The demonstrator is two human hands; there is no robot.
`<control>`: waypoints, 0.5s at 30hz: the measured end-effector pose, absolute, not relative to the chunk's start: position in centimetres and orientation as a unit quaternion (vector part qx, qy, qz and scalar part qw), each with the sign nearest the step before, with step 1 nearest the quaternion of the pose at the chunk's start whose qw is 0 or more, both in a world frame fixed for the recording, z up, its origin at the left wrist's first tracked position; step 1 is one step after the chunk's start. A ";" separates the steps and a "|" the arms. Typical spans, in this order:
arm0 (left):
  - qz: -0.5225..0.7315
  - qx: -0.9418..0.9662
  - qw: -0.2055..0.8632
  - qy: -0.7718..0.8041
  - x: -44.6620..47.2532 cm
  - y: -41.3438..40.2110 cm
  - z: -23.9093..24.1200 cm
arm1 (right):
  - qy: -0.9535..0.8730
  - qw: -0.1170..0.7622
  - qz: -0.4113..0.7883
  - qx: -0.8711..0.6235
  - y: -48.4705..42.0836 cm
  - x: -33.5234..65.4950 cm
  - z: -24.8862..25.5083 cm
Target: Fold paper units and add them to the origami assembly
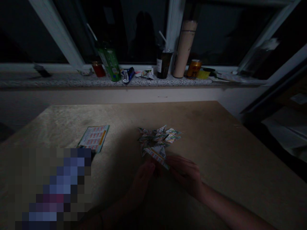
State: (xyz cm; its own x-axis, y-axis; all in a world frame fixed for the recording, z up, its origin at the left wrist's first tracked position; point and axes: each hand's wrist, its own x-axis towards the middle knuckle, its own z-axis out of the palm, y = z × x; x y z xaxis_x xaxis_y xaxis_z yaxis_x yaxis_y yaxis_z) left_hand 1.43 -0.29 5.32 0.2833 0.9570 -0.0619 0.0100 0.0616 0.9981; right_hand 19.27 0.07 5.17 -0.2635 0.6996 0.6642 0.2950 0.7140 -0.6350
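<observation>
Two hands meet over a folded paper piece (158,156) near the middle of the wooden table (216,134), at the near edge of a small heap of folded paper shapes (158,137). The left hand (141,182) pinches the piece's lower left side with its fingertips, and the right hand (185,174) grips its lower right corner, so both are closed on the same printed paper; the dim light hides the exact finger placement. The heap lies just beyond the hands, touching the held piece or very nearly so. To the left, well apart from the heap, a flat printed sheet (94,138) lies on the table. Beyond the table runs a speckled stone windowsill (59,80) holding a green bottle (110,64), a red can (98,69), a dark cup with a straw (163,64), a tall pale cylinder (184,48) and a gold can (193,68).
</observation>
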 end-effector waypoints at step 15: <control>0.380 0.499 0.577 0.524 4.0 0.2 7.0 | -0.677 0.516 0.320 -0.416 0.1 19.0 5.7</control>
State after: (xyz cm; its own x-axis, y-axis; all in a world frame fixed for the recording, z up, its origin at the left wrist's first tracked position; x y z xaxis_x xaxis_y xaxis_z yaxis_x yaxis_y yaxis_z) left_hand 4.00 0.22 7.03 0.1633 0.9605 -0.2255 0.0849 0.2140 0.9731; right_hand 18.96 0.07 5.65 -0.1211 0.8935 0.4323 0.2322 0.4490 -0.8629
